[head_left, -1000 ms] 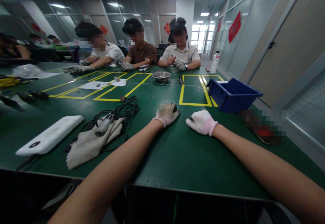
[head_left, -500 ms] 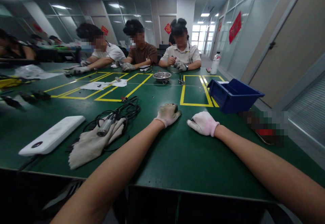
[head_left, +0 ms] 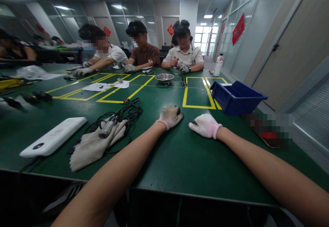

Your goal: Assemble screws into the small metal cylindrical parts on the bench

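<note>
My left hand (head_left: 170, 116), in a stained white work glove with a pink cuff, rests on the green table (head_left: 164, 162). Its fingers are curled closed, and no object shows in them. A short gap to its right, my right hand (head_left: 205, 124) lies in a cleaner glove of the same kind. That hand is closed too, thumb pointing inward, with a small dark patch by the fingertips. Both palms are hidden. Left of my left hand, a metal cylindrical tool (head_left: 108, 127) and looped black cable (head_left: 132, 109) lie on a pair of spare gloves (head_left: 88, 151).
A white power bank (head_left: 53, 136) lies at front left. The blue bin (head_left: 239, 98) stands at right, near a partly blurred item (head_left: 268, 134). Farther back are a metal bowl (head_left: 164, 79), small metal parts (head_left: 183, 81), yellow tape rectangles and a bottle (head_left: 218, 66). Several people sit opposite.
My hands stay in place on the table, still closed. The view has tilted very slightly. The person at far left has shifted a gloved hand a little.
</note>
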`<control>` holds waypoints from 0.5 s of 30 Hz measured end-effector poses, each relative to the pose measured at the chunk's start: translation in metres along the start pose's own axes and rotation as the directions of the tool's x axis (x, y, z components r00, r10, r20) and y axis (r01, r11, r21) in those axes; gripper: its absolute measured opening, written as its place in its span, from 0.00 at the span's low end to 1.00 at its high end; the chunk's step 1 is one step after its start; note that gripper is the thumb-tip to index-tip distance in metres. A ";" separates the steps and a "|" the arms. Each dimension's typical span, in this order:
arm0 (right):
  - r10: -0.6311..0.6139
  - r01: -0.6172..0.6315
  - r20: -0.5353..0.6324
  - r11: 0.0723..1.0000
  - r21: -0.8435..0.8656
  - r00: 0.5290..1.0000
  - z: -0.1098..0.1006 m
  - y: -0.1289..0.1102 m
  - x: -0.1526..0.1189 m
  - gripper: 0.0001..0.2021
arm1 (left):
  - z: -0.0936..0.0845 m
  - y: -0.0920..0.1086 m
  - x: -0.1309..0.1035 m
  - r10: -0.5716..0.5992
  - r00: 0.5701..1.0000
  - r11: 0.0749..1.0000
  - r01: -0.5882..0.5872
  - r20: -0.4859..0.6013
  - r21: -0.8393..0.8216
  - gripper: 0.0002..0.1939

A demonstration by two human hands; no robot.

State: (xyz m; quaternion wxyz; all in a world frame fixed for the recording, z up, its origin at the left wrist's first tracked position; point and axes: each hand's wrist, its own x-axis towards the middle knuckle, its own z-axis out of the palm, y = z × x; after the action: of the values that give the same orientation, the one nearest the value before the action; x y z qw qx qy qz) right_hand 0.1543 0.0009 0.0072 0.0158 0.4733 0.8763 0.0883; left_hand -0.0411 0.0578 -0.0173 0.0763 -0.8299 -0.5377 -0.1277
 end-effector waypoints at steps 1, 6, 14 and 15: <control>-0.002 0.002 0.005 1.000 -0.003 1.000 0.000 0.000 0.000 0.37 | -0.001 0.000 0.000 0.001 1.000 1.000 -0.001 0.003 -0.002 0.25; 0.002 -0.002 0.000 1.000 -0.003 1.000 0.000 0.000 0.000 0.35 | -0.003 0.002 0.000 -0.013 1.000 1.000 0.013 0.022 -0.016 0.25; 0.016 -0.013 -0.062 0.999 0.053 0.998 0.002 0.002 -0.002 0.34 | -0.004 0.002 0.000 -0.004 1.000 1.000 0.004 0.019 0.003 0.24; 0.034 -0.027 -0.098 0.997 0.078 0.995 0.002 0.002 -0.003 0.32 | -0.004 0.002 0.000 -0.008 1.000 1.000 0.007 0.023 0.005 0.24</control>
State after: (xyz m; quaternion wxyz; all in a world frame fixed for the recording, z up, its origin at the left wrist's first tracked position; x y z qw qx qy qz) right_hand 0.1576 -0.0002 0.0050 -0.0473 0.4820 0.8714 0.0781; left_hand -0.0399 0.0556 -0.0136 0.0716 -0.8291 -0.5419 -0.1173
